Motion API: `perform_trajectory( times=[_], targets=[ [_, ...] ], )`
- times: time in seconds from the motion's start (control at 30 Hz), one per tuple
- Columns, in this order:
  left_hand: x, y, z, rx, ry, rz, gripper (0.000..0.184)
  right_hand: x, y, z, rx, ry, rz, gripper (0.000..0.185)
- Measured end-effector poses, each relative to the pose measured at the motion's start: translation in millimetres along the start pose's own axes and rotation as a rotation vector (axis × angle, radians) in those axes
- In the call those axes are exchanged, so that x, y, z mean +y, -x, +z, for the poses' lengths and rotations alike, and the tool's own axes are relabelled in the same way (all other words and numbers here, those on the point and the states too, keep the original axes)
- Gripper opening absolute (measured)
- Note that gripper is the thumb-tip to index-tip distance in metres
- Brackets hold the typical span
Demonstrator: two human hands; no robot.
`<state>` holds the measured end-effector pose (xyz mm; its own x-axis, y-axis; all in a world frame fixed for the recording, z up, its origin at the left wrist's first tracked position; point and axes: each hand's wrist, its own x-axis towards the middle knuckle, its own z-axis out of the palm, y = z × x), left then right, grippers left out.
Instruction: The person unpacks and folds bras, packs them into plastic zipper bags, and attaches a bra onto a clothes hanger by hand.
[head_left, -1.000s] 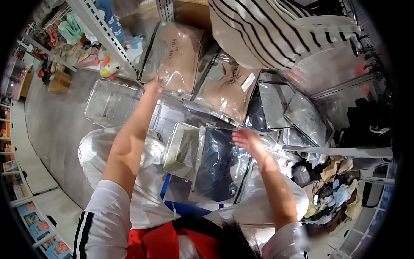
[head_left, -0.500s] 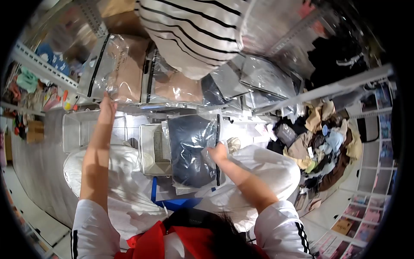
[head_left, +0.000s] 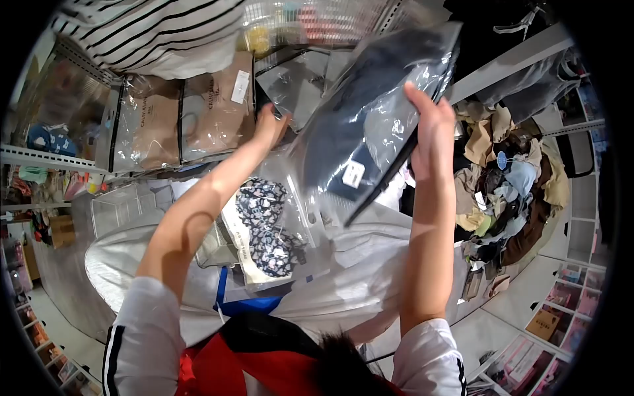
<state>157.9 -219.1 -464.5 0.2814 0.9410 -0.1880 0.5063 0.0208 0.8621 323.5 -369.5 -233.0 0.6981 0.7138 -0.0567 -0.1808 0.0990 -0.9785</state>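
My right hand (head_left: 434, 132) grips a clear zip bag (head_left: 386, 135) by its black-edged side. A dark navy garment is folded inside, and a small white label shows near the bottom. The bag is tilted above the right part of the shelf. My left hand (head_left: 269, 129) reaches to the shelf, its thumb apart from its partly hidden fingers, between a beige bagged garment (head_left: 221, 109) and a grey bagged garment (head_left: 297, 86). Below my arms, a clear package with a navy floral garment (head_left: 267, 224) lies over a wire basket (head_left: 214, 247).
Another beige bagged garment (head_left: 148, 125) is at the shelf's left. A striped cloth (head_left: 158, 33) hangs over the back. Heaped clothes (head_left: 505, 191) lie at right, near a white shelf bar (head_left: 512, 63). A clear bin (head_left: 125, 208) stands at left.
My right hand has lifted the bagged navy garment from the basket towards the shelf, uncovering the floral package. My left hand has left the leftmost beige bag and moved right. The view has shifted.
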Motion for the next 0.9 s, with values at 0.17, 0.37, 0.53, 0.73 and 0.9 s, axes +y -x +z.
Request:
perform_trajectory(
  times=[0.17,0.37,0.53,0.73,0.9],
  targets=[
    [8,-66,48,0.200,0.503,-0.537,0.038,-11,-28,-10,0.092,0.798,-0.224,0.014],
    [38,-41,-19,0.389,0.161,0.085,0.028,10,-59,-40,0.205,0.941,-0.349,0.017],
    [9,31,-107,0.581,0.685,-0.082,0.027,15,-61,-60,0.243,0.851,-0.181,0.022],
    [-42,131,-19,-0.009,0.865,-0.850,0.045,27,-55,-67,0.197,1.009,-0.284,0.028],
    [16,90,76,-0.242,1.383,-0.710,0.040,6,-39,-68,0.187,0.919,-0.166,0.027]
  ],
)
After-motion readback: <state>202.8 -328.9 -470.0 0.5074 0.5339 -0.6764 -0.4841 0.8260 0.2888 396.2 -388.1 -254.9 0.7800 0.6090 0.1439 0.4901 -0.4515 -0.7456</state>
